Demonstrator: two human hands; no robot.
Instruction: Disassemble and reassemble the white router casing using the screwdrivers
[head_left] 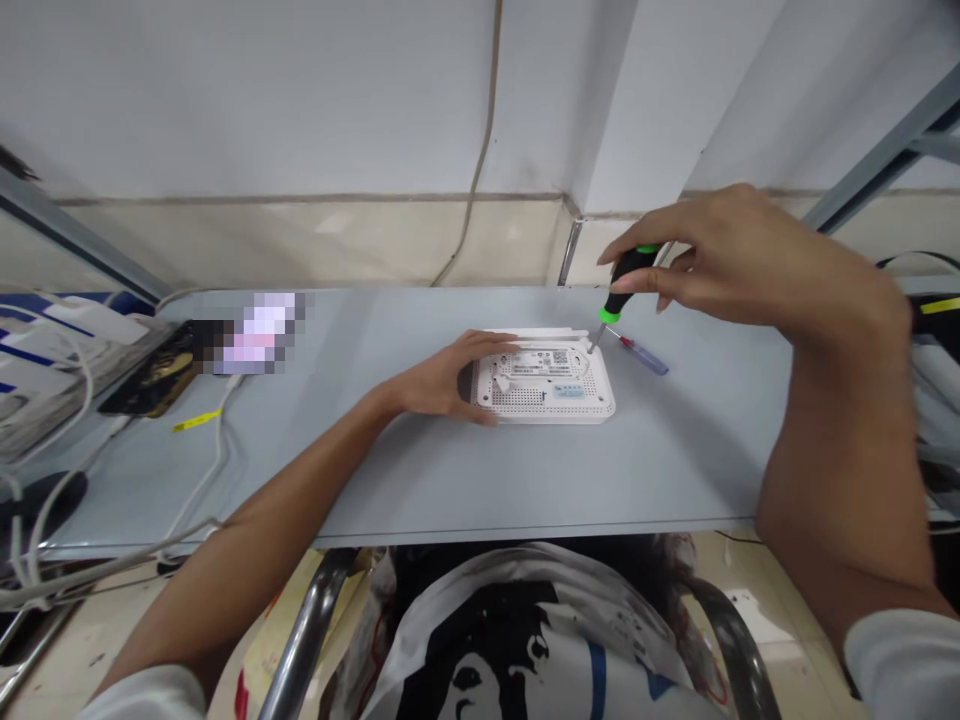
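A white router-like box (525,398) lies on the table with its vented, labelled underside up. My left hand (442,380) grips its left end, thumb at the near edge and fingers over the far edge. Above the box's far right corner, my right hand (705,255) holds a black and green screwdriver (621,290) by the handle. The screwdriver tilts slightly, and its tip meets the box by the corner hole; whether a screw sits there is too small to tell. Just right of the box lies a second, thin screwdriver (645,357) with a translucent purple handle.
The grey table (360,480) stands against a wall. On its left lie a dark phone (154,370), a lit, blurred-out phone (259,335), a yellow tag (198,421), white cables and white boxes (45,350). Metal shelf posts rise at both sides. A cable (484,150) hangs down the wall.
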